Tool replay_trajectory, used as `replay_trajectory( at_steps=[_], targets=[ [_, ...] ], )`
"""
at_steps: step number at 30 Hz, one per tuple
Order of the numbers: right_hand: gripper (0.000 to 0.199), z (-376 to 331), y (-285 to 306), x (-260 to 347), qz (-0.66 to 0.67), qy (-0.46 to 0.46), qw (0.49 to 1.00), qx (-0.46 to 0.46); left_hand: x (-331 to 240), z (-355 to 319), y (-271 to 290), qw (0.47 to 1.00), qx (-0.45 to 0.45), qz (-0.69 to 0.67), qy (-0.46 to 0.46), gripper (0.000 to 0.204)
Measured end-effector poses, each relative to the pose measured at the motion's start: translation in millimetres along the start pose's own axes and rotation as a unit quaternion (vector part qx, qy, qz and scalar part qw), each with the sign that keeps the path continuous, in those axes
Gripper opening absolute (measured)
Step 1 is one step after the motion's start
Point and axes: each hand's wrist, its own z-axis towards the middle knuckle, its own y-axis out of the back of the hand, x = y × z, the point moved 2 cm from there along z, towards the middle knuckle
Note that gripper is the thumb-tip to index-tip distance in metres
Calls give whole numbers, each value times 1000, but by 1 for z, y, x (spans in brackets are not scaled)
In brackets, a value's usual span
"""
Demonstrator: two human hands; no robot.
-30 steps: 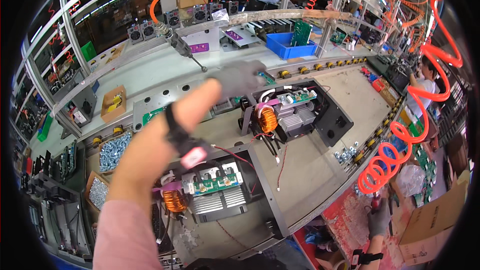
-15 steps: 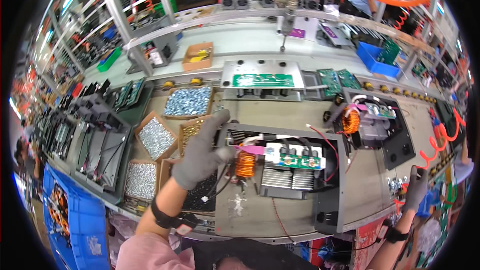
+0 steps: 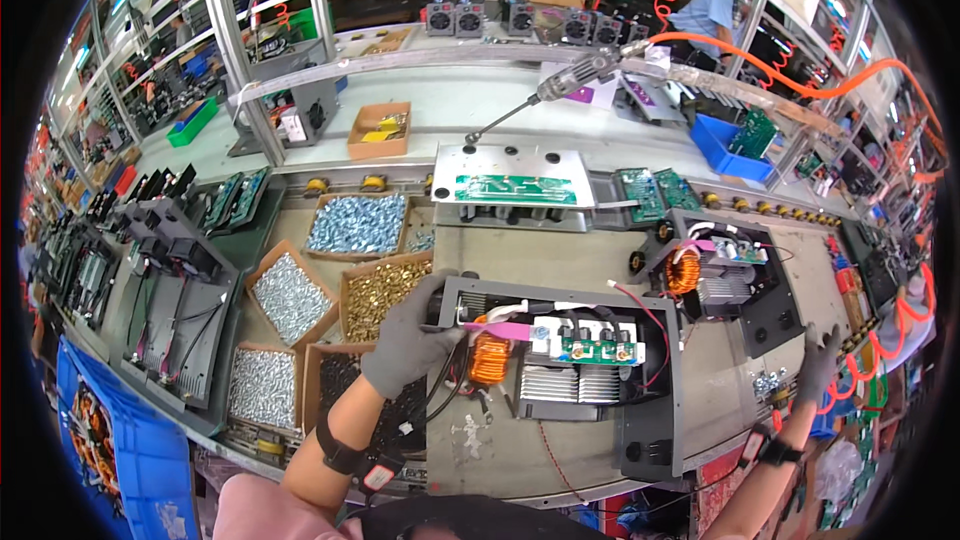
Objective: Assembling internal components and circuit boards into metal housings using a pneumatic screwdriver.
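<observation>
My left hand [image 3: 408, 342], in a grey glove, grips the left end of a dark metal chassis [image 3: 650, 430], fingers at its upper left corner. Inside the chassis are an orange copper coil [image 3: 490, 357], a green circuit board [image 3: 600, 348] and a finned silver heat sink [image 3: 568, 385]. At the far right my gloved right hand [image 3: 820, 365] holds nothing, its fingers apart. It is beside a small heap of screws [image 3: 768, 384] on the bench. A coiled red hose [image 3: 868, 372] passes close by that hand.
Cardboard boxes of screws, including silver ones [image 3: 290, 298] and brass-coloured ones [image 3: 382, 302], stand left of the chassis. A power screwdriver [image 3: 575, 78] hangs aslant over a metal plate [image 3: 500, 162]. A second chassis [image 3: 772, 326] lies to the right; a blue bin [image 3: 130, 440] stands lower left.
My left hand has come down onto the chassis's left end and closed there. My right hand's fingers have spread beside the screws. The screwdriver has swung from upright to a slant.
</observation>
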Motion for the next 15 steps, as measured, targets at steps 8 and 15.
replay_trajectory(
  at_steps=[8, 15],
  targets=[
    [47, 72, -77, -51, 131, 2, 975, 181, 4, 6, -6, 999, 6, 48, 3, 66],
    [52, -9, -3, 51, -83, 197, 961, 177, 13, 9, 0, 999, -9, 24, -31, 61]
  ],
)
